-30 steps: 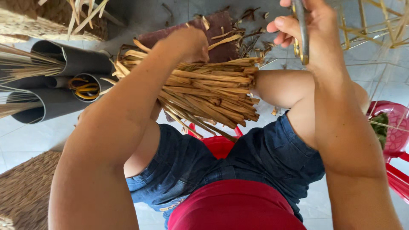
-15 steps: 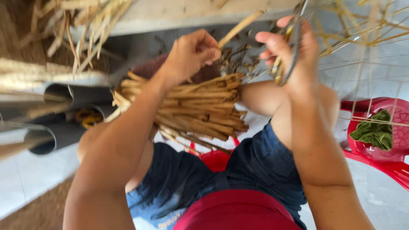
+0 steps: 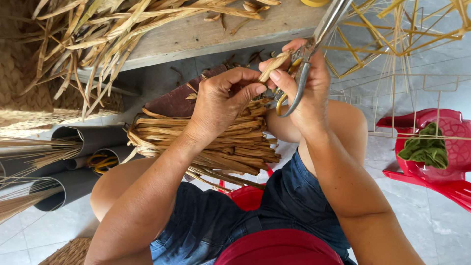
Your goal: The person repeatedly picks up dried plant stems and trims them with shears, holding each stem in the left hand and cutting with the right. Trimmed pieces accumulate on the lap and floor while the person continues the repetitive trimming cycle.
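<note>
- Straw-coloured and dry, a short strip of reed sat pinched between the thumb and fingertips of the left hand, raised above the lap and just under the edge of the wooden bench.
- From the head view, the right hand was closed around the looped handles of a pair of metal scissors, its fingertips also touching the strip; the blades ran up and right, out of the top of the picture, so whether they were parted could not be told.
- Both hands met in a tight space: the bench edge lay close above them, and a bundle of brown reed strips lay across the lap directly beneath, touching the left wrist.
- A dark brown flat piece lay behind the bundle, between it and the bench.
- Left of the bundle, grey plastic pipes lay on their sides on the pale tiled floor, with thin stalks sticking out of their mouths.
- Loose dried leaves hung over the bench's front edge at upper left.
- To the right, a thin yellow stick frame stood near the right hand, and beyond it a red plastic chair held a green cloth, well apart from the hands.
- Open floor showed at lower right, beside the right forearm.
</note>
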